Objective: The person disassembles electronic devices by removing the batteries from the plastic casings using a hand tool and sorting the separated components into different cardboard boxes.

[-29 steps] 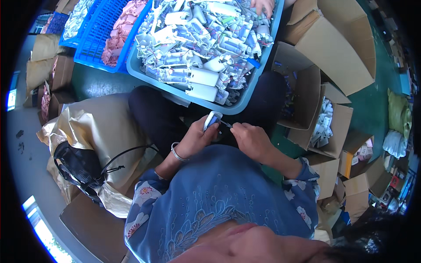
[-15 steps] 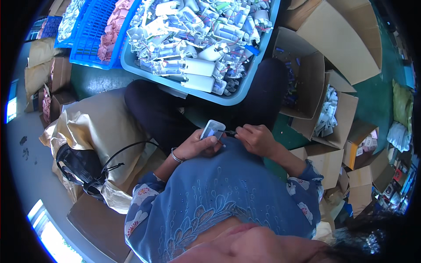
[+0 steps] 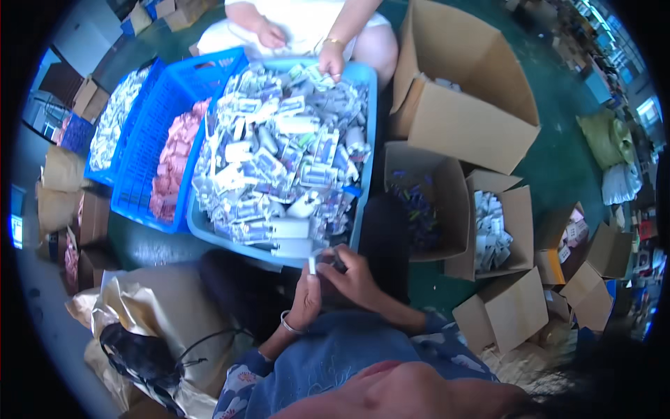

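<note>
My left hand (image 3: 304, 302), a bracelet on its wrist, is closed on a small white plastic casing (image 3: 312, 265), which stands on edge just past the near rim of a pale blue tub (image 3: 279, 260). My right hand (image 3: 353, 278) is closed close beside the casing, with something dark and blurred at its fingers that I cannot make out. White plastic casings (image 3: 289, 228) fill the tub in a heap. Across it, a co-worker's hand (image 3: 331, 59) reaches into the heap; their other hand (image 3: 271, 33) is held over their lap.
Blue baskets hold pink pieces (image 3: 176, 157) and white pieces (image 3: 118, 122) at the left. To the right stand cardboard boxes, including a large one (image 3: 460, 129), one with small dark cylinders (image 3: 419, 209) and one with white pieces (image 3: 490, 227). A black bag (image 3: 139, 356) lies on gold sacking (image 3: 167, 300).
My view has tilted up, bringing the co-worker into sight. My hands have moved forward from my lap to the tub's near rim, the left still holding the casing, now edge-on.
</note>
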Action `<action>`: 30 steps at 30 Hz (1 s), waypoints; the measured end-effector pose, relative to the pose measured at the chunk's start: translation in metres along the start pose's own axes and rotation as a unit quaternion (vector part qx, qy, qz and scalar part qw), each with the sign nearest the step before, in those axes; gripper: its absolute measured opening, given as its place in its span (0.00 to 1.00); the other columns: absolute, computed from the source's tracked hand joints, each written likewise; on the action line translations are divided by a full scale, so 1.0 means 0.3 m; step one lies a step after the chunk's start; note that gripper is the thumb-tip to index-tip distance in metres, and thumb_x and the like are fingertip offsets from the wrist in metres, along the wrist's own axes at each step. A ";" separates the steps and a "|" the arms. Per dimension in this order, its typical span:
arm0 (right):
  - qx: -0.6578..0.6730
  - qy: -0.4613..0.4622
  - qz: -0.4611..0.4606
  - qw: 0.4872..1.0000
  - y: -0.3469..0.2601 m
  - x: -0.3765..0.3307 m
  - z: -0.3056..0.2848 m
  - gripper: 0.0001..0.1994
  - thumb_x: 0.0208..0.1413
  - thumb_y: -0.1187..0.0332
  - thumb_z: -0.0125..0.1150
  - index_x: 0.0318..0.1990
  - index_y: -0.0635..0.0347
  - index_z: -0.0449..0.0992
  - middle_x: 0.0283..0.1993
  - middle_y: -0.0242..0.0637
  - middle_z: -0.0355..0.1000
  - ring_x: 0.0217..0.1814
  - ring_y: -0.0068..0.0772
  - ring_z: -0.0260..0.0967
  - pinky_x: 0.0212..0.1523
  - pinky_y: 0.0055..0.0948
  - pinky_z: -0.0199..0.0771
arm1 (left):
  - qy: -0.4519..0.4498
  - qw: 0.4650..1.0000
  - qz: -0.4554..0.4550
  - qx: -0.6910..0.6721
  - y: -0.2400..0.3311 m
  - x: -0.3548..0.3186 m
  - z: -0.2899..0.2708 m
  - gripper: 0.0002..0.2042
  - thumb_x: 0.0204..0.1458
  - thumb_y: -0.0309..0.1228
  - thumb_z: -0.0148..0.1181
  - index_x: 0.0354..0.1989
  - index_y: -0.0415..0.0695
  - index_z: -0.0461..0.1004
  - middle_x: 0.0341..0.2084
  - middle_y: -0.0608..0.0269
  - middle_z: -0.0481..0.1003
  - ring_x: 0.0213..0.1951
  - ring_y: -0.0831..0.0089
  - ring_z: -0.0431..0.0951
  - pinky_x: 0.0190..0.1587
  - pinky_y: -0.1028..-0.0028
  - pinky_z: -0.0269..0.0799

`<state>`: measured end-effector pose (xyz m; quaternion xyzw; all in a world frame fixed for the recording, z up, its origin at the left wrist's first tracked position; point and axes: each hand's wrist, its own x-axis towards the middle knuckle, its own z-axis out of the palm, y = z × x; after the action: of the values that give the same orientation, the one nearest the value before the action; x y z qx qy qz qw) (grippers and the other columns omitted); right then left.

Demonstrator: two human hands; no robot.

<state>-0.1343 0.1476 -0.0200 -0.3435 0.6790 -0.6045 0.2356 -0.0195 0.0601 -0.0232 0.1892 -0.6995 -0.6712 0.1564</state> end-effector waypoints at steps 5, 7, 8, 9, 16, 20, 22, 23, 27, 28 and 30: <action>0.030 0.060 -0.038 0.997 0.047 -0.025 0.103 0.12 0.49 0.71 0.61 0.40 0.65 0.71 0.32 0.40 0.70 0.35 0.28 0.70 0.35 0.25 0.67 | 0.033 0.997 0.053 0.048 -0.036 -0.011 -0.022 0.23 0.63 0.39 0.30 0.55 0.32 0.59 0.45 0.50 0.68 0.48 0.66 0.68 0.52 0.72 0.61; 0.062 0.024 0.029 0.997 0.062 -0.030 0.105 0.12 0.49 0.70 0.61 0.41 0.64 0.71 0.32 0.37 0.71 0.36 0.24 0.69 0.36 0.24 0.67 | 0.044 0.999 0.016 -0.005 -0.050 -0.013 -0.023 0.21 0.63 0.37 0.32 0.53 0.32 0.61 0.42 0.51 0.70 0.45 0.69 0.69 0.50 0.73 0.63; 0.062 0.033 0.022 0.997 0.064 -0.027 0.113 0.11 0.49 0.70 0.61 0.39 0.64 0.71 0.31 0.34 0.70 0.35 0.21 0.67 0.35 0.24 0.67 | 0.050 0.999 0.018 -0.008 -0.047 -0.014 -0.022 0.21 0.63 0.37 0.32 0.53 0.32 0.61 0.42 0.51 0.70 0.45 0.69 0.69 0.50 0.73 0.63; 0.061 0.041 0.016 0.997 0.065 -0.024 0.117 0.11 0.50 0.69 0.62 0.38 0.64 0.70 0.30 0.32 0.69 0.33 0.18 0.65 0.34 0.23 0.66 | 0.061 0.998 0.021 -0.007 -0.031 -0.007 -0.019 0.20 0.63 0.37 0.33 0.52 0.32 0.62 0.40 0.53 0.70 0.43 0.70 0.70 0.48 0.73 0.64; 0.058 0.039 0.064 0.995 0.055 -0.016 0.135 0.11 0.49 0.69 0.62 0.31 0.62 0.64 0.24 0.29 0.62 0.27 0.14 0.55 0.25 0.20 0.59 | 0.149 0.988 0.013 0.033 -0.010 0.011 -0.011 0.16 0.62 0.34 0.38 0.48 0.36 0.66 0.30 0.55 0.73 0.33 0.72 0.73 0.38 0.73 0.68; 0.137 0.040 0.085 0.986 0.062 -0.077 0.146 0.08 0.51 0.72 0.58 0.32 0.60 0.63 0.23 0.25 0.60 0.26 0.13 0.55 0.23 0.19 0.57 | 0.190 0.975 -0.032 0.111 0.014 0.018 -0.017 0.15 0.61 0.35 0.40 0.46 0.36 0.67 0.24 0.54 0.73 0.27 0.70 0.73 0.32 0.72 0.69; 0.112 0.016 0.110 0.987 0.061 -0.117 0.158 0.07 0.53 0.74 0.54 0.34 0.60 0.61 0.22 0.27 0.61 0.22 0.14 0.56 0.21 0.22 0.58 | 0.196 0.976 -0.024 0.091 -0.025 0.022 -0.028 0.15 0.61 0.35 0.40 0.45 0.36 0.68 0.24 0.54 0.72 0.27 0.70 0.73 0.31 0.72 0.69; 0.108 0.015 0.110 0.988 0.055 -0.120 0.157 0.07 0.53 0.74 0.54 0.34 0.60 0.61 0.22 0.27 0.61 0.22 0.14 0.56 0.21 0.22 0.58 | 0.198 0.977 -0.016 0.075 -0.037 0.025 -0.028 0.16 0.61 0.36 0.40 0.45 0.36 0.68 0.23 0.54 0.72 0.26 0.70 0.72 0.31 0.71 0.68; 0.006 0.038 0.017 0.999 0.008 -0.106 0.127 0.07 0.54 0.73 0.54 0.35 0.63 0.62 0.20 0.37 0.61 0.21 0.20 0.60 0.22 0.28 0.62 | 0.140 0.985 -0.059 0.083 -0.038 0.014 -0.033 0.18 0.61 0.37 0.39 0.45 0.35 0.68 0.24 0.52 0.72 0.27 0.65 0.73 0.32 0.69 0.69; -0.028 0.007 0.002 1.000 0.029 -0.099 0.114 0.07 0.54 0.72 0.54 0.35 0.65 0.64 0.21 0.41 0.63 0.21 0.22 0.61 0.23 0.28 0.63 | 0.137 0.986 -0.059 0.081 -0.030 0.011 -0.037 0.18 0.61 0.37 0.39 0.45 0.35 0.68 0.24 0.52 0.72 0.27 0.65 0.73 0.32 0.69 0.69; -0.062 -0.026 -0.010 0.998 0.034 -0.088 0.085 0.08 0.54 0.71 0.55 0.36 0.67 0.66 0.22 0.45 0.66 0.22 0.24 0.62 0.25 0.29 0.64 | 0.104 0.986 -0.008 0.133 0.001 0.010 -0.050 0.17 0.61 0.37 0.39 0.45 0.35 0.68 0.27 0.47 0.73 0.30 0.54 0.75 0.35 0.66 0.69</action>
<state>-0.1001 0.1509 -0.0366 -0.3797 0.7053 -0.5548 0.2250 -0.0150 0.0455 -0.0224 0.2826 -0.7607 -0.5505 0.1962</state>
